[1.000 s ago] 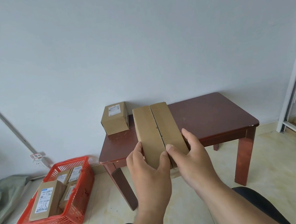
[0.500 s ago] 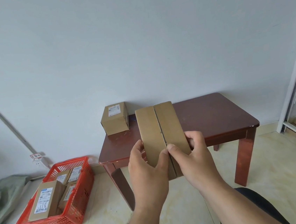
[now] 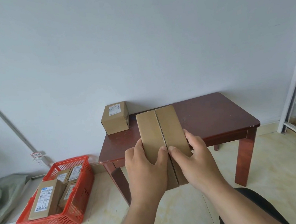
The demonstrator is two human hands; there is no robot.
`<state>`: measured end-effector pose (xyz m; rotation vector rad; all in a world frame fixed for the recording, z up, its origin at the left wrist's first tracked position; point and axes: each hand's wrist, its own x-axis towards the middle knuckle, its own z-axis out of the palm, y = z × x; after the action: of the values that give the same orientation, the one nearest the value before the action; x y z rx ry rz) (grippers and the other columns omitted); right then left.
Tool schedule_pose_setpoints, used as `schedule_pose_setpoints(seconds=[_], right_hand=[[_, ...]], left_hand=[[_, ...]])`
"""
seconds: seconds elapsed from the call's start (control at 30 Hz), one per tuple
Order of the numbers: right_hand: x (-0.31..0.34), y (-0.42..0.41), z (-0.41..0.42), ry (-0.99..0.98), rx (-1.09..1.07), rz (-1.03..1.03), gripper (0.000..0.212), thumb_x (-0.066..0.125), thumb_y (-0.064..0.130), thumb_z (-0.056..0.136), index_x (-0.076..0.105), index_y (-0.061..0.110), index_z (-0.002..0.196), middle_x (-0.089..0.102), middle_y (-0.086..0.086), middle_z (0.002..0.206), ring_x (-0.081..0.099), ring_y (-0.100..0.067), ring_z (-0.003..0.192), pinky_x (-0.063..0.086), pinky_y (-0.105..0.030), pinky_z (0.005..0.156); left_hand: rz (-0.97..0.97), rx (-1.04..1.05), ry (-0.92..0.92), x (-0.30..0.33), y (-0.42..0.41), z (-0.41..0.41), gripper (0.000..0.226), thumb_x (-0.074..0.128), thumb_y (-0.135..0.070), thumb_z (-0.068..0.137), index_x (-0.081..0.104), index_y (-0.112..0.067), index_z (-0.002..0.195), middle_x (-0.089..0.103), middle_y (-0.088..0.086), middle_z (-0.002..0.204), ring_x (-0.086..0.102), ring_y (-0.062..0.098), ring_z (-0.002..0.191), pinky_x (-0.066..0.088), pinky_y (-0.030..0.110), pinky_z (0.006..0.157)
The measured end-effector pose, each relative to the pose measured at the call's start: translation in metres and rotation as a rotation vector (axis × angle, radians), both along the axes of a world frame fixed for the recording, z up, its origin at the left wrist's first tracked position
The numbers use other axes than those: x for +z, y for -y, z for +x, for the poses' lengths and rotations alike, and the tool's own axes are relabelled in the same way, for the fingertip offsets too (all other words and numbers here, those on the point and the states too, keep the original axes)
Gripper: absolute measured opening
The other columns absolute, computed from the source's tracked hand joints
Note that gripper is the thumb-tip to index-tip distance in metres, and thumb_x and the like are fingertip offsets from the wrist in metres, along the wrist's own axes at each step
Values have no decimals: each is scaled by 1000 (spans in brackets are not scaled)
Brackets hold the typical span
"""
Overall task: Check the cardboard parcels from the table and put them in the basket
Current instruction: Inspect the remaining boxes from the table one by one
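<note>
Parcel (image 3: 161, 130) held upright above table (image 3: 217, 117), my left hand (image 3: 146, 168) and right hand (image 3: 194, 160) both in firm grip on it, thumbs at seam.

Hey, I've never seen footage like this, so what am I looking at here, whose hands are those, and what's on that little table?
No machine here: a person wears a camera on their head, so you see their own hands from above. The left hand and right hand grip a long cardboard parcel with its plain seam side up, thumbs on top. Behind it stands a low wooden table against the wall, with one small labelled parcel at its back left corner. On the floor to the left, a red basket already holds several labelled parcels.
</note>
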<state>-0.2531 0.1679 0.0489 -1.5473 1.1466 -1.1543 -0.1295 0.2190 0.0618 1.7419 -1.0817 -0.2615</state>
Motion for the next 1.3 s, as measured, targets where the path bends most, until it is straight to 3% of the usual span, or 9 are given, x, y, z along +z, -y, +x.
schedule_pose_setpoints(seconds=[0.2,0.3,0.4,0.53,0.67,0.87,1.03,1.17,1.3], right_hand=[[3,7,-1,-73,6,39,70,60,75,81,59,38,141,54,24,125,59,0,114,57,-35,97],[1,4,0,-46,10,57,40,73,56,90,59,40,124,58,21,119,63,0,101,56,-23,80],[0,-1,1,38,34,117,36,78,41,90,49,38,111,70,16,107,68,6,87,51,-15,66],[3,-5,1,63,41,146,35,75,38,93,46,33,111,71,13,98,67,7,80,50,-20,66],[9,0,0,47,48,117,34,68,48,96,49,45,123,70,22,105,66,9,88,50,-20,71],[10,0,0,19,48,78,32,63,61,93,55,53,123,70,23,115,67,2,102,58,-35,90],[6,-10,2,-2,29,48,29,69,58,93,51,51,116,67,21,112,67,2,95,60,-30,79],[19,-6,2,4,-6,61,27,68,53,95,49,37,106,69,12,100,68,-4,85,53,-23,65],[26,1,2,-26,-47,26,33,67,60,93,48,35,104,69,11,101,68,-6,88,59,-33,73]], left_hand=[[14,46,74,-6,-6,-5,62,70,-54,89,50,-36,144,45,-23,124,46,5,120,38,12,84],[10,52,-43,-3,-4,-2,48,73,-51,90,49,-36,128,57,-22,122,58,3,114,51,27,86],[12,30,-124,2,0,0,40,74,-48,91,45,-37,115,63,-19,111,61,-4,98,48,21,71],[-23,43,-25,-2,-2,-4,57,71,-52,89,49,-34,139,57,-22,124,51,2,119,45,27,92],[-62,32,56,-6,-7,-11,64,70,-52,89,48,-42,148,49,-24,120,37,-9,113,34,11,90],[-84,31,-44,0,-8,-8,52,72,-54,87,50,-42,133,54,-26,124,47,-5,120,44,26,95],[-58,12,-160,13,-2,1,42,75,-51,90,47,-36,119,65,-22,108,62,-12,93,49,22,74],[-76,-19,-173,10,-7,-7,41,74,-49,91,48,-45,123,66,-30,109,62,-15,99,46,14,74],[-90,-44,-163,7,-12,-12,28,73,-46,92,56,-55,111,61,-43,110,60,-15,106,45,9,77]])
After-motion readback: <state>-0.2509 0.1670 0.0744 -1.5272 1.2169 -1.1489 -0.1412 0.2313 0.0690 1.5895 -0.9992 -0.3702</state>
